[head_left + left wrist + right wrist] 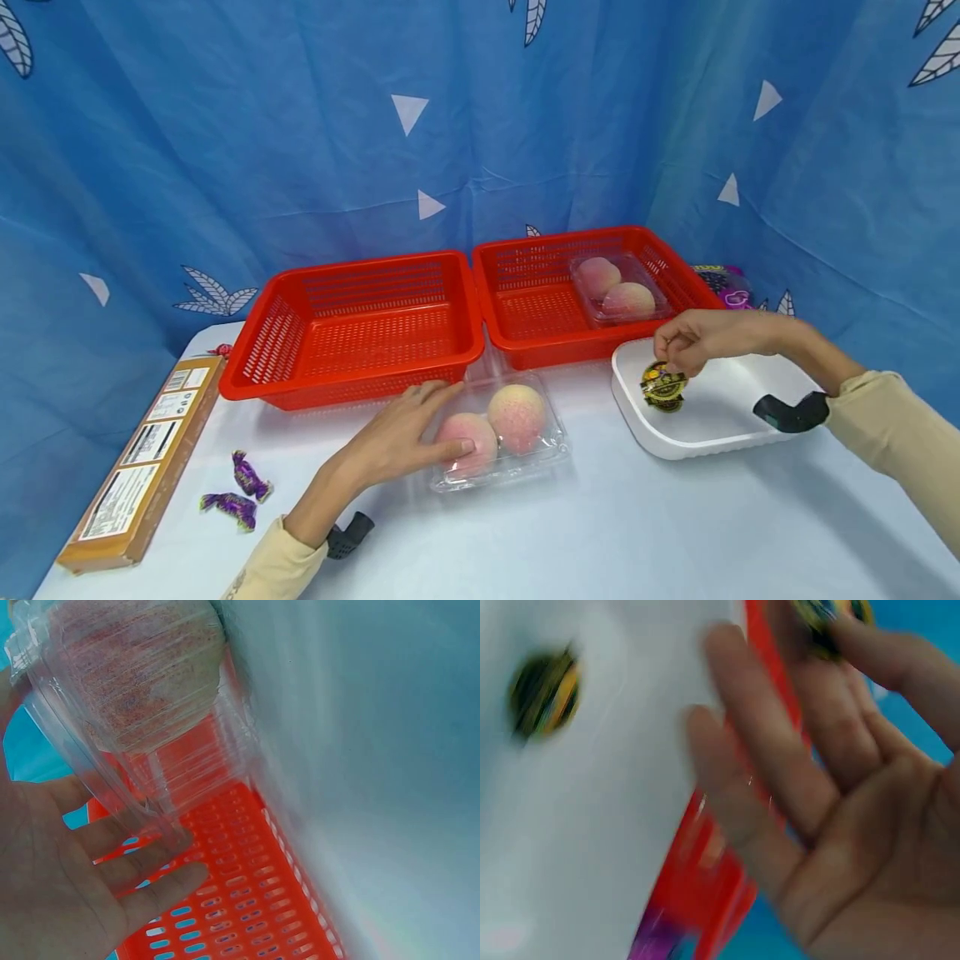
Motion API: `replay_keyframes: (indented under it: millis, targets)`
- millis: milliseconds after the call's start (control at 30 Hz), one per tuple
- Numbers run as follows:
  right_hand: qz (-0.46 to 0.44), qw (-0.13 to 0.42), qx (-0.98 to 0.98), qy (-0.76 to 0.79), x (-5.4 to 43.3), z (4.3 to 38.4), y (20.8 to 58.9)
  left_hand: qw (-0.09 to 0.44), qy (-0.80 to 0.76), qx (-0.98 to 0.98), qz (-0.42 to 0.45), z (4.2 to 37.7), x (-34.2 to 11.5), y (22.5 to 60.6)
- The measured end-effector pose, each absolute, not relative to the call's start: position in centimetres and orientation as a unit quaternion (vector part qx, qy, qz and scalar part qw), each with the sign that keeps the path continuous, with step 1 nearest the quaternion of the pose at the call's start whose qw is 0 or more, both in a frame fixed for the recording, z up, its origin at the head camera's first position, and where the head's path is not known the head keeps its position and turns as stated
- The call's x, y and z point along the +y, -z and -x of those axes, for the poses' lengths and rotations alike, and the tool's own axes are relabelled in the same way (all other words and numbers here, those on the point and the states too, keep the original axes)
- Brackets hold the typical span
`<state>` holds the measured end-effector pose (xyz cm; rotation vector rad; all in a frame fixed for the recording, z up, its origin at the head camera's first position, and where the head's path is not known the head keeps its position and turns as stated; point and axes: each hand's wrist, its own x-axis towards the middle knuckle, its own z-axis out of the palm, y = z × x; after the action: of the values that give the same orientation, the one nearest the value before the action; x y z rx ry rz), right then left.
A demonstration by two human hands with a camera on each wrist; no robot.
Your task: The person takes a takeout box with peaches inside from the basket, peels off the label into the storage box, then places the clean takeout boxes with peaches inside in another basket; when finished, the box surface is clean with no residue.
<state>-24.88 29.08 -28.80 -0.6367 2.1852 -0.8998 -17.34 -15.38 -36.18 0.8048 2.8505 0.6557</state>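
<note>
My left hand [401,433] rests at the left side of a clear plastic clamshell box [555,446] with two pink-and-yellow peaches [517,417] inside. Its fingers look fairly straight along the box edge in the left wrist view, and the thumb lies over the near peach. Above a white tub [652,437], my right hand [693,337] pinches a round black-and-gold sticker [658,379] between thumb and fingertips. A second round sticker [546,694] lies in the tub, blurred in the right wrist view.
Two red plastic baskets [352,387] stand side by side at the back; the right one holds another boxed pair of peaches [628,300]. Purple-wrapped candies [232,507] and a long cardboard box [142,467] lie at left. A purple package [731,287] sits behind the right basket.
</note>
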Motion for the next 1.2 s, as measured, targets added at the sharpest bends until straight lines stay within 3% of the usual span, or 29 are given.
replay_keyframes:
  millis: [133,333,767,1200]
  targets:
    - [0.158,0.402,0.854,0.291,32.8,26.5,29.7,0.056,-0.218,0.938,-0.263,17.3,-15.4,36.2]
    - [0.072,0.42,0.876,0.226,35.3,28.0,31.6,0.056,-0.22,0.938,-0.262,17.3,-15.4,36.1]
    - [0.061,0.422,0.894,0.138,34.8,28.4,33.5,0.055,-0.219,0.938,-0.264,17.3,-15.3,36.0]
    - [0.033,0.368,0.926,0.076,34.0,27.3,33.8,0.056,-0.223,0.936,-0.266,17.3,-15.3,36.0]
